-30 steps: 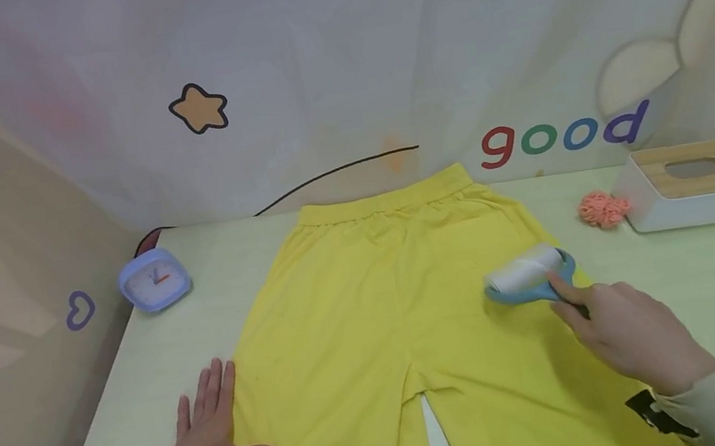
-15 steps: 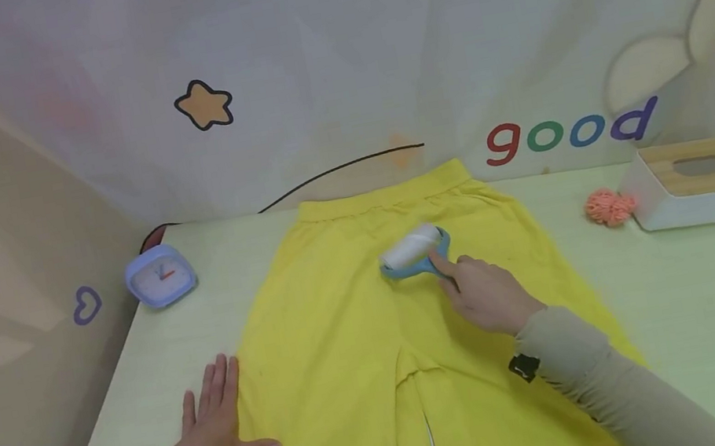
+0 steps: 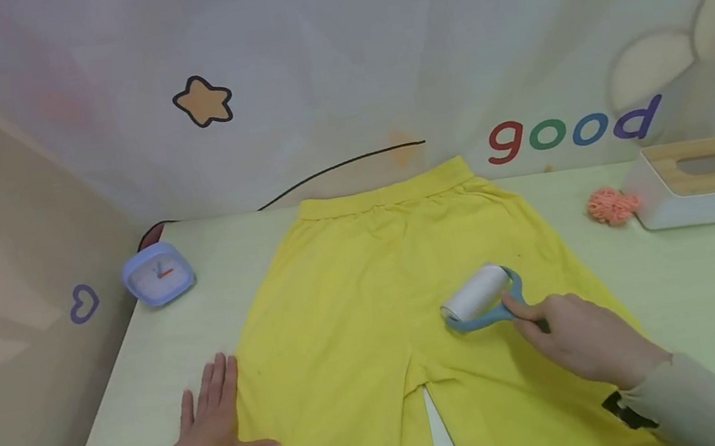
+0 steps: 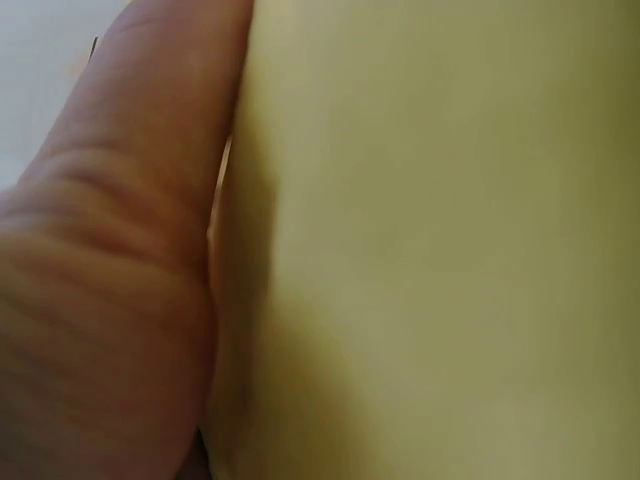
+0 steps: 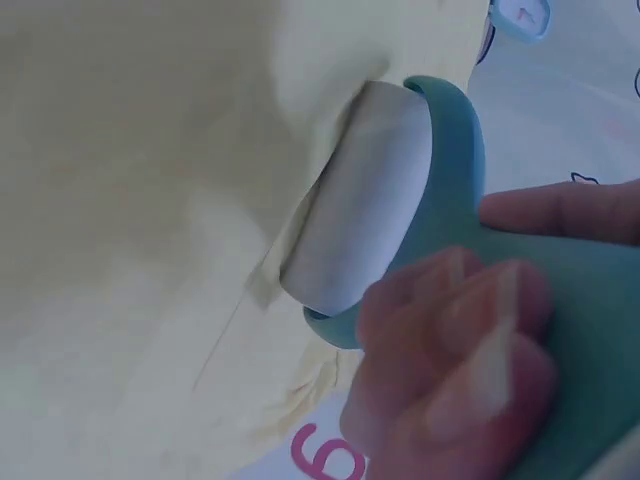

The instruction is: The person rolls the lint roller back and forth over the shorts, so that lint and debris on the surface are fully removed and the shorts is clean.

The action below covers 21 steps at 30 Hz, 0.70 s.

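Observation:
Yellow trousers (image 3: pixel 332 323) lie spread on the pale table, waistband toward the wall. My right hand (image 3: pixel 582 339) grips the blue handle of a lint roller (image 3: pixel 478 293), whose white roll lies against the cloth just right of the crotch seam. In the right wrist view the fingers curl round the handle and the roll (image 5: pixel 365 195) presses into a crease of the fabric. My left hand (image 3: pixel 210 428) rests flat at the left edge of the trousers, fingers straight and thumb spread over the cloth. Close up in the left wrist view, part of that hand (image 4: pixel 110 230) borders the yellow fabric.
A lavender clock (image 3: pixel 158 275) stands at the table's back left. At the back right are a white tissue box (image 3: pixel 702 182) with a wooden lid and a coral pompom-like bundle (image 3: pixel 613 206) beside it. A printed cloth wall (image 3: pixel 315 63) closes off the back.
My right hand carried the lint roller from the right leg up and left to the trousers' upper middle, then back down and right. The left hand stayed in place.

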Each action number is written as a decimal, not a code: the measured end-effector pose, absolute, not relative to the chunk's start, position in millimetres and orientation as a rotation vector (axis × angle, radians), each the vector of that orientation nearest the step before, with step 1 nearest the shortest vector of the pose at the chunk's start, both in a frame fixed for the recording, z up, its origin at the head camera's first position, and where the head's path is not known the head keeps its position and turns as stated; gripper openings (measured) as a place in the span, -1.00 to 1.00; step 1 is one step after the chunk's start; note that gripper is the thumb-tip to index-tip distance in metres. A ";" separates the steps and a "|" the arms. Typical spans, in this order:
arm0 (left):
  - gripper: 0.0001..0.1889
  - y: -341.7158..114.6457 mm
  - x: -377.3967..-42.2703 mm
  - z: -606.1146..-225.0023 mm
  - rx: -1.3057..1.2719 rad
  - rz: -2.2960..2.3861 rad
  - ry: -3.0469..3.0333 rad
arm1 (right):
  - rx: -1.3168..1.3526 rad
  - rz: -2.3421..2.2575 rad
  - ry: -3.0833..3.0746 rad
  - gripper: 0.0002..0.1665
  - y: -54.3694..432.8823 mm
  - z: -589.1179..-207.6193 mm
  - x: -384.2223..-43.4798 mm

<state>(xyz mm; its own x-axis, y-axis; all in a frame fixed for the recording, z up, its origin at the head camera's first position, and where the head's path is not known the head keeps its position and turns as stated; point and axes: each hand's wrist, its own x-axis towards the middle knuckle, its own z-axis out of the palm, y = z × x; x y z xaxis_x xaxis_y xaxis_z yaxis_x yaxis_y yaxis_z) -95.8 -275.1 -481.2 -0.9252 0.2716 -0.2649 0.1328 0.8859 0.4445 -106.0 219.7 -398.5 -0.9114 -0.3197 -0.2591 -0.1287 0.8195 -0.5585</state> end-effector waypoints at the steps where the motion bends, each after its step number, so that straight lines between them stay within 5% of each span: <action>1: 0.52 -275.0 -96.5 -481.3 0.301 0.611 2.728 | -0.316 -0.781 2.645 -0.47 225.0 -397.2 -99.2; 8: 0.52 -277.9 -96.9 -486.6 0.304 0.604 2.742 | -0.045 -0.692 2.541 -0.41 253.6 -396.0 -53.8; 21: 0.51 -281.6 -94.1 -488.6 0.331 0.684 2.761 | 0.030 -0.559 2.515 -0.34 294.2 -410.3 -12.0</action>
<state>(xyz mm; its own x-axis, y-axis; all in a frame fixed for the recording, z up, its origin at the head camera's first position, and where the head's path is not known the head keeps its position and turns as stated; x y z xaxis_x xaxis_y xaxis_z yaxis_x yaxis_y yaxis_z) -94.1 -281.6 -488.6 -0.9355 0.2840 -0.2102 0.1532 0.8620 0.4832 -12.0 294.2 -410.3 -0.8444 -0.0950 -0.5272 0.1371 0.9130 -0.3841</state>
